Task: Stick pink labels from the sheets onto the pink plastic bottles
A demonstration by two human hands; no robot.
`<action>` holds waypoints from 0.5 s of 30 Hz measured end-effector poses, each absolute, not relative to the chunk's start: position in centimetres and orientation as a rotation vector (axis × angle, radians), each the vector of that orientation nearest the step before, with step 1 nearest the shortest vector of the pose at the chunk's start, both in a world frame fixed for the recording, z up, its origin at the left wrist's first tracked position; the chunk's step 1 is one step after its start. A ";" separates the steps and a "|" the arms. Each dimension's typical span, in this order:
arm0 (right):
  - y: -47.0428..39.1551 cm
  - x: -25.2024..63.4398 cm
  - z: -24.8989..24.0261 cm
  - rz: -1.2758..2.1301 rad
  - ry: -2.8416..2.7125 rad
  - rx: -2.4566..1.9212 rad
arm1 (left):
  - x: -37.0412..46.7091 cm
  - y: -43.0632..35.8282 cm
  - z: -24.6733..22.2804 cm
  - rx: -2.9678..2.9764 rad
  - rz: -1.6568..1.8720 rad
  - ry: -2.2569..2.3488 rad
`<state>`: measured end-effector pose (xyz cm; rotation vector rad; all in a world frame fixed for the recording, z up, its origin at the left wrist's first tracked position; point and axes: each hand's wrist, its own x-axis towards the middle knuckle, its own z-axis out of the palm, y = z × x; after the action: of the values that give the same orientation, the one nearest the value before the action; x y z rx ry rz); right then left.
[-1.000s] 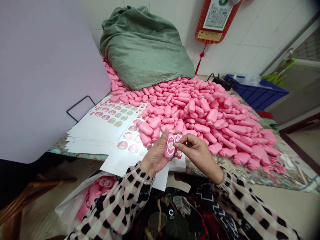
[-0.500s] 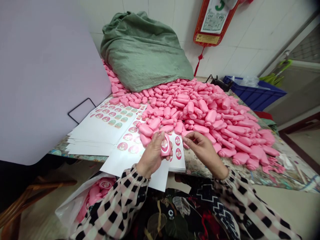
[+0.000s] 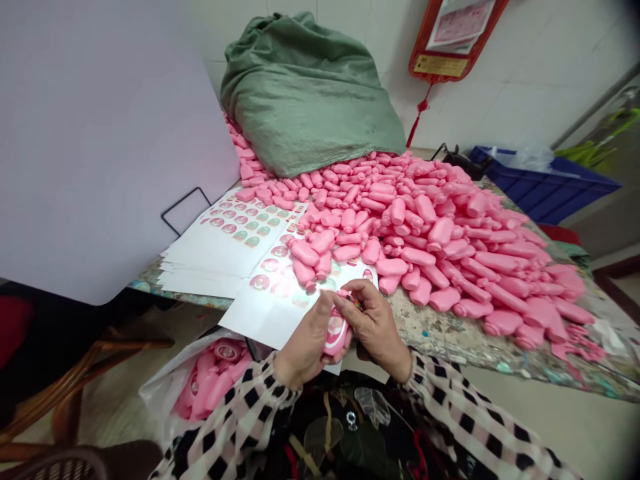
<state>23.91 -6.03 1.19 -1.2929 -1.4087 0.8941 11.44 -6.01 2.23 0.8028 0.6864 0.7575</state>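
Observation:
My left hand (image 3: 306,340) is closed around a pink plastic bottle (image 3: 336,337), held low in front of my body. An oval label with a white border shows on the bottle's front. My right hand (image 3: 376,327) is at the bottle's upper right side, thumb and fingers pinched together by its top. A small coloured patch shows between those fingertips, too small to make out. Beyond the hands lie sheets of round and oval stickers (image 3: 265,317), partly covered by a few loose pink bottles (image 3: 305,253).
A large heap of pink bottles (image 3: 440,233) covers the worktable (image 3: 450,347), with a green sack (image 3: 315,100) behind. Stacked sticker sheets (image 3: 200,277) lie left. A plastic bag (image 3: 167,363) of labelled bottles hangs low left. A blue crate (image 3: 555,190) stands at right.
My right hand has moved left from beside the sticker sheet to the bottle. The bottle and my left hand are lower and nearer my body. The camera view has shifted.

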 end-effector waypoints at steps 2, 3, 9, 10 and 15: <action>-6.2 23.9 1.0 0.938 -1.547 -1.287 | 9.0 -7.1 2.0 0.828 0.689 0.753; -6.2 24.0 0.9 0.934 -1.611 -1.300 | 7.5 -7.8 1.8 0.822 0.640 0.803; -5.1 25.9 -0.2 0.667 -1.883 -1.424 | -2.5 -12.8 -1.4 0.662 0.686 1.207; -4.8 26.1 -0.3 0.641 -1.924 -1.438 | -4.0 -13.5 -2.3 0.641 0.694 1.304; -2.6 25.0 0.8 0.425 -2.156 -1.535 | -9.3 -13.8 -5.7 0.716 0.830 1.861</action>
<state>24.96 -2.57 0.81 -1.5353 -2.1560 0.4246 -9.32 -13.85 -5.70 0.7156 1.8607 0.8300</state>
